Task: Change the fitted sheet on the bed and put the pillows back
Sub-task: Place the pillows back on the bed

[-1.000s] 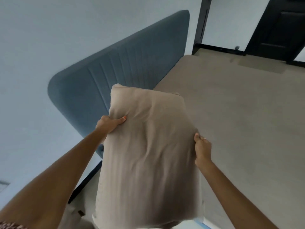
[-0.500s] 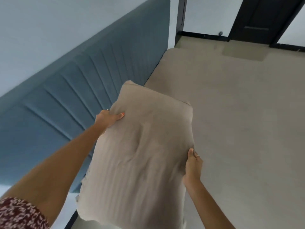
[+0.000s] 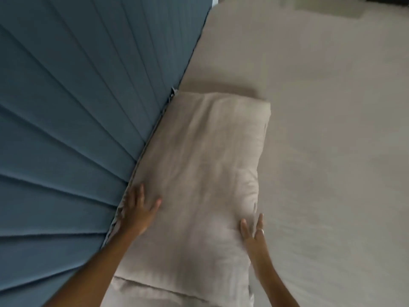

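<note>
Now landed: beige pillow (image 3: 203, 173), formerly held aloft, lies along blue headboard (image 3: 88, 107); left hand (image 3: 137, 209) and right hand (image 3: 252, 233), fingers flat, press it; placement nearly complete.

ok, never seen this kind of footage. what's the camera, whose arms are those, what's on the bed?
There is no robot here. One wide-angle camera sits on a person's head and looks down at their own bare hands. The left hand lies flat on a beige pillow, near the blue padded headboard. The right hand touches the pillow's other edge with straight fingers. The pillow lies on the beige sheet, alongside the headboard. Neither hand grips anything. The picture is slightly blurred.
</note>
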`<state>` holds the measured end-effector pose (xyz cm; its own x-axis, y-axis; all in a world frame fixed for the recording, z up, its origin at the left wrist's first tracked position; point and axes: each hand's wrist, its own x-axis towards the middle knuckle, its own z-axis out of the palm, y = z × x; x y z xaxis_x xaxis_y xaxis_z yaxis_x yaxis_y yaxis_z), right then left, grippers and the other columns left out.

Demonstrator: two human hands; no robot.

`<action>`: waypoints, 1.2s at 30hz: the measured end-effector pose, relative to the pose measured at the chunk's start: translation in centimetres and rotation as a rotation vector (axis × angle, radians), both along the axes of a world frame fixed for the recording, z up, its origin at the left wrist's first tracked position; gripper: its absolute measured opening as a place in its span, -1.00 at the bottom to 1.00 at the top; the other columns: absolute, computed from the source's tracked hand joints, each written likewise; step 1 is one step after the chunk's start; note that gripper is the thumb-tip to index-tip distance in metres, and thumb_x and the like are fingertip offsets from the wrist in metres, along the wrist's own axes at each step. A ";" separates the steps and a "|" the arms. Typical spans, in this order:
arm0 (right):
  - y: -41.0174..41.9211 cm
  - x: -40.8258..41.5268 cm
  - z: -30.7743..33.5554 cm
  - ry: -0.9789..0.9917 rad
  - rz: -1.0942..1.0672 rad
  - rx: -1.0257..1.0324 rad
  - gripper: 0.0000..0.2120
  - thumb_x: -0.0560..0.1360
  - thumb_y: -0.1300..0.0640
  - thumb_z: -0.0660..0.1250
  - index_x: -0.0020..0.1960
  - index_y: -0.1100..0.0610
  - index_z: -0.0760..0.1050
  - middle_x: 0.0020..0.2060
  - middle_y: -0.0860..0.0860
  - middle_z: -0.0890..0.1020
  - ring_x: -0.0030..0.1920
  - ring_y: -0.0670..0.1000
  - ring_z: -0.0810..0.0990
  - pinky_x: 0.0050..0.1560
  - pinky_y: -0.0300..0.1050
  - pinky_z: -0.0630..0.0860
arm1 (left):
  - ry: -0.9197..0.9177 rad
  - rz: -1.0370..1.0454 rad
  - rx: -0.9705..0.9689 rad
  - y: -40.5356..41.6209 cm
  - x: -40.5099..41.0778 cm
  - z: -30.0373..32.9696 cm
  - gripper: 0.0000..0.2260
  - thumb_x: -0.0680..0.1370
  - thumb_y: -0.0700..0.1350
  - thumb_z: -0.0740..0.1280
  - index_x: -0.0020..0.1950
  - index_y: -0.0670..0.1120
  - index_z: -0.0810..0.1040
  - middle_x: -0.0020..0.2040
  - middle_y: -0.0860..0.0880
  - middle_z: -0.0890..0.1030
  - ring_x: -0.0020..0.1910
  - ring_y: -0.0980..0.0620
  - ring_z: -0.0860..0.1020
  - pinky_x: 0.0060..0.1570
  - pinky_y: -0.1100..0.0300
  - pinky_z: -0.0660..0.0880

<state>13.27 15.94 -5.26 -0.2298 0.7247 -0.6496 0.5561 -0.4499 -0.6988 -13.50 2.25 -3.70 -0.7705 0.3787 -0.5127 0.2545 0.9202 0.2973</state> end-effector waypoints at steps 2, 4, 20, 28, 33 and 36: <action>-2.1 0.9 -1.4 0.022 -0.051 -0.069 0.30 0.05 -0.66 0.19 0.57 -0.02 -0.14 0.49 -0.16 0.14 0.47 -0.11 0.18 0.46 -0.15 0.12 | 0.061 0.019 0.031 -4.0 1.6 -1.8 -0.17 0.48 0.43 0.10 0.59 0.00 -0.01 0.58 -0.12 0.07 0.51 -0.18 0.14 0.44 -0.12 0.13; -3.5 1.7 -1.9 0.032 -0.095 -0.121 0.13 0.22 -0.54 0.20 0.57 0.03 -0.09 0.49 -0.15 0.14 0.46 -0.13 0.18 0.43 -0.21 0.13 | 0.085 0.052 0.095 -6.9 1.8 -2.9 -0.16 0.45 0.47 0.09 0.57 -0.03 0.11 0.51 -0.18 0.24 0.43 -0.24 0.29 0.36 -0.15 0.27; -9.6 0.9 0.8 -0.288 -0.122 -0.127 0.43 -0.11 -0.75 -0.11 0.43 0.24 0.31 0.30 0.22 0.48 0.32 0.22 0.43 0.25 -0.02 0.34 | 0.182 0.236 0.085 -9.0 2.8 -2.4 -0.51 0.58 0.14 0.22 0.26 -0.25 0.42 0.22 -0.31 0.50 0.14 -0.36 0.50 0.10 -0.21 0.47; -5.8 2.1 -0.2 -0.587 0.443 -0.188 -0.43 0.59 -0.24 0.02 0.44 0.11 0.30 0.31 0.19 0.48 0.31 0.17 0.45 0.25 -0.04 0.35 | 0.221 0.144 -0.074 -7.9 4.6 -2.3 -0.51 0.61 -0.04 0.21 0.41 -0.36 0.31 0.25 -0.41 0.46 0.15 -0.44 0.47 0.09 -0.28 0.40; -1.2 1.4 3.6 -0.902 1.002 0.123 -0.50 0.55 -0.26 0.04 0.37 -0.06 0.39 0.29 -0.02 0.52 0.30 0.05 0.48 0.29 -0.03 0.31 | 0.070 0.210 -0.103 -8.8 6.6 -0.6 -0.43 0.64 0.14 0.02 0.58 -0.08 0.02 0.57 -0.14 0.06 0.53 -0.18 0.06 0.45 -0.17 0.07; 0.7 -0.2 6.4 -0.851 1.172 0.358 -0.53 0.58 -0.19 0.10 0.36 0.04 0.39 0.30 0.02 0.50 0.31 0.07 0.46 0.29 -0.01 0.30 | 0.091 0.170 -0.143 -9.4 10.2 2.0 -0.45 0.64 0.18 -0.06 0.59 0.00 -0.05 0.60 -0.03 -0.08 0.56 -0.13 -0.06 0.46 -0.15 -0.02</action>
